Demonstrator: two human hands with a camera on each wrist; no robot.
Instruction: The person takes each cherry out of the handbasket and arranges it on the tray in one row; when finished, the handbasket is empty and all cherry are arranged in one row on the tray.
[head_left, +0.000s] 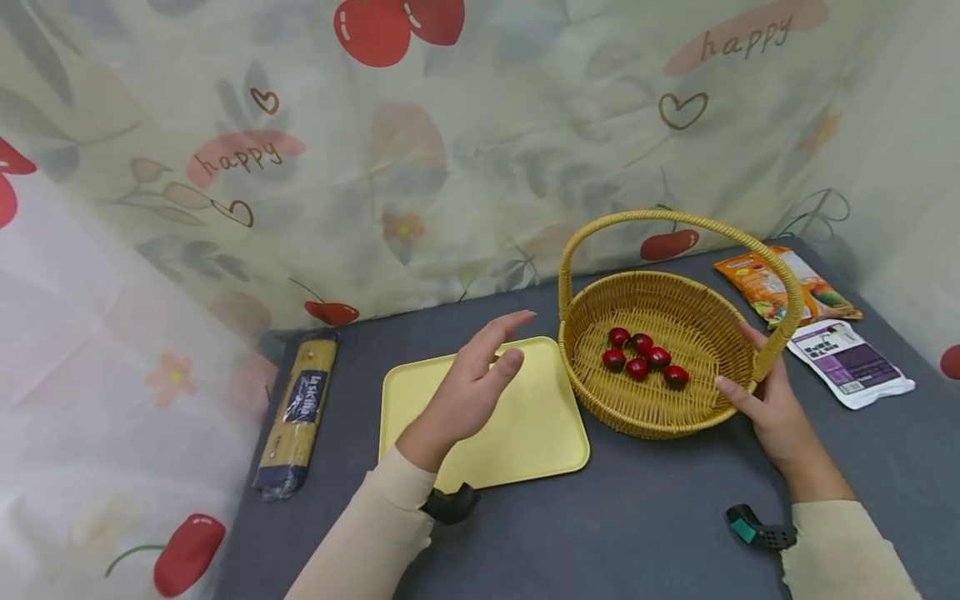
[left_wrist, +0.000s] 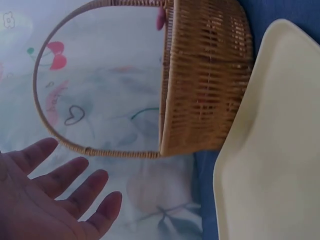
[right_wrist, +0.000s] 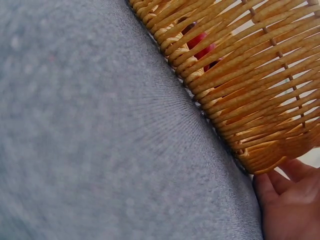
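Observation:
A yellow wicker basket with a tall arched handle stands on the dark table. Several glossy dark red cherries lie on its bottom. At the basket's right side my right hand grips the rim, thumb over the inner edge and fingers along the outside. The right wrist view has those fingers low against the woven wall. My left hand is held over a pale yellow tray, fingers extended and nothing in them. In the left wrist view its fingers point toward the basket handle.
A pack of spaghetti lies at the table's left end. Right of the basket are an orange food bag and a white and purple pouch. A patterned cloth hangs behind the table.

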